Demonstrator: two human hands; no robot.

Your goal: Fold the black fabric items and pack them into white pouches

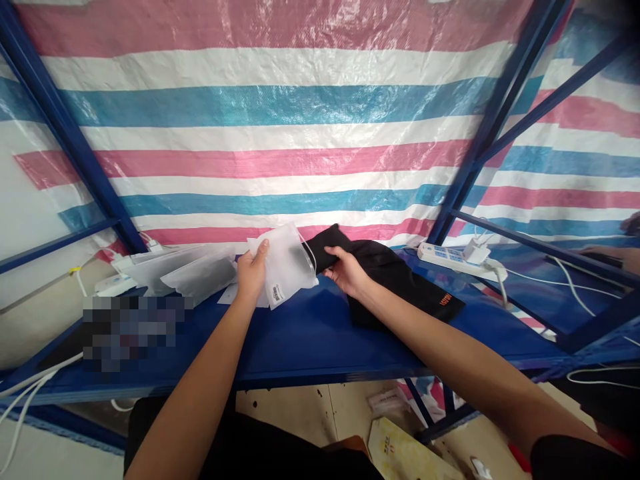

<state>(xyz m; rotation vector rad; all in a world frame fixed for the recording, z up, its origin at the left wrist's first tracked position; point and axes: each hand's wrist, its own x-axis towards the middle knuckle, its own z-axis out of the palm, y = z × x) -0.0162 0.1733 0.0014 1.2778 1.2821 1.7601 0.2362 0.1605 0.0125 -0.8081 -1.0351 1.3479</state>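
My left hand [253, 270] grips a frosted plastic bag [287, 263] with a barcode label near its lower corner, thumb on the front face. At the bag's right-hand opening is a folded black cloth item [327, 245], its left end at or inside the mouth; how deep it goes I cannot tell. My right hand [345, 268] pinches that black cloth from the right, thumb on top. Behind my right wrist a larger black cloth piece [385, 273] with small orange lettering lies on the blue shelf [300, 340].
More frosted bags [200, 273] lie to the left. Power strips stand at the left and right [463, 260], with white cables trailing. Blue metal posts [475, 153] frame the shelf, and a striped tarp [280, 107] hangs behind. At the far right another person's hand [617, 257] shows.
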